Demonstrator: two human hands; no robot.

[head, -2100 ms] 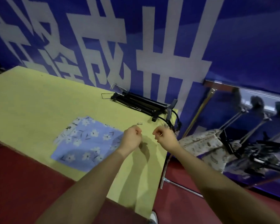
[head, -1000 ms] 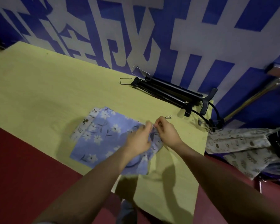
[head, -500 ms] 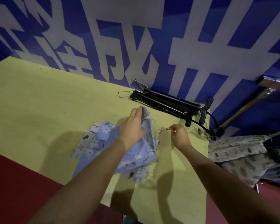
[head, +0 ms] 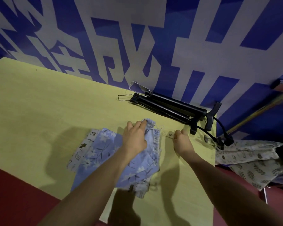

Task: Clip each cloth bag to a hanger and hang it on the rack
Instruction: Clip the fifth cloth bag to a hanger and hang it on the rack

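1. Two bare hands worked over a yellow bench (head: pixel 39 103) set against a blue wall (head: pixel 153 38) painted with large white characters.
2. The left hand (head: pixel 135 139) gripped the bunched top edge of a blue floral cloth bag (head: pixel 104 149), its fingers curled into the gathered fabric and lifting that edge off the bench while the rest of the bag lay crumpled on the surface near the front edge.
3. A second printed cloth (head: pixel 82 149), pale with small dark figures, showed from beneath the blue bag on its left side.
4. The right hand (head: pixel 181 141) was just beside the bag's raised edge, fingers curled and pinching a small metal clip (head: pixel 170 135) that pointed toward the fabric; whether the clip touched the cloth could not be told.
5. Several black hangers (head: pixel 167 106) lay bundled at the far side of the bench along the wall, with a wire hook (head: pixel 123 97) jutting out at their left end and a black cable (head: pixel 219 126) trailing off the right corner.
6. Pale patterned cloth bags (head: pixel 245 157) hung to the right of the bench, above a dark red floor (head: pixel 15 193).
7. A slanted metal pole (head: pixel 255 113) of the rack stood behind them against the wall.
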